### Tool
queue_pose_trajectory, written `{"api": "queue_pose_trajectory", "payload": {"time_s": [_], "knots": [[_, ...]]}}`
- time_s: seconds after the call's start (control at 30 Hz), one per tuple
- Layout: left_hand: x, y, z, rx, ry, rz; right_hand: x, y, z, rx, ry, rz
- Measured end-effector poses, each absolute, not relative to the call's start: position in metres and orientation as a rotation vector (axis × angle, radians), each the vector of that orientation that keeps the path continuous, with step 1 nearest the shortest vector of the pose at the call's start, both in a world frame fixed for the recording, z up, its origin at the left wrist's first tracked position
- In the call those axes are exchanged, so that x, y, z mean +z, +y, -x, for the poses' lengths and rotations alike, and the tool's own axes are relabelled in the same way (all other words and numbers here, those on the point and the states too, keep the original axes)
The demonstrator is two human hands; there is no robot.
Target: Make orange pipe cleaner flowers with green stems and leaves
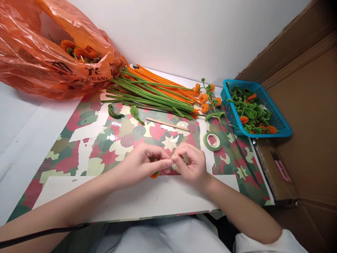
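Note:
Over the near part of the patterned mat, my left hand [147, 162] and my right hand [191, 162] meet, thumbs and forefingers pinched together at the tips. Whatever lies between the fingertips is too small or hidden to make out. Below the left hand's fingers shows a bit of orange fuzzy stem with green [154, 174], mostly covered by that hand. Beyond the hands lie a thin wooden stick [167, 124], a bent dark green leaf [114, 112] and a lighter green leaf [137, 115]. To the right is a roll of green tape [218, 142].
Green chenille stems [155, 93] and orange chenille stems [160, 80] lie at the back. Beside them rests a branch with orange flowers [203, 98]. An orange plastic bag [86, 79] stands back left, a blue basket [279, 133] back right. Cardboard [302, 88] walls the right side.

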State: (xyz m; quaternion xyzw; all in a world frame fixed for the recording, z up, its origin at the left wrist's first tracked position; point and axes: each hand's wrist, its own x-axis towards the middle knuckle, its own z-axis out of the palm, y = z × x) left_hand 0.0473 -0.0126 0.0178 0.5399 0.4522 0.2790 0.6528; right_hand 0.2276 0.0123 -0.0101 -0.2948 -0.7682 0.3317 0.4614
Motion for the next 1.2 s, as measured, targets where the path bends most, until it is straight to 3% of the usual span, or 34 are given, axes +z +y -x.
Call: {"api": "queue_pose_trajectory", "payload": {"time_s": [0.23, 0.5, 0.73, 0.97, 1.2], "knots": [[0.020, -0.008, -0.044, 0.500, 0.897, -1.106, -0.009, 0.012, -0.226, 0.799, -1.889, 0.623], [0.017, -0.010, -0.047, 0.699, 1.139, -1.467, -0.011, 0.012, -0.227, 0.754, -1.881, 0.695], [0.015, -0.014, -0.048, 0.571, 1.039, -1.335, -0.015, 0.011, -0.224, 0.700, -1.882, 0.725], [0.016, -0.012, -0.049, 0.501, 0.945, -1.248, -0.017, 0.012, -0.224, 0.833, -1.857, 0.668], [0.014, -0.014, -0.054, 0.698, 1.034, -1.574, -0.019, 0.010, -0.224, 0.984, -1.824, 0.714]]}}
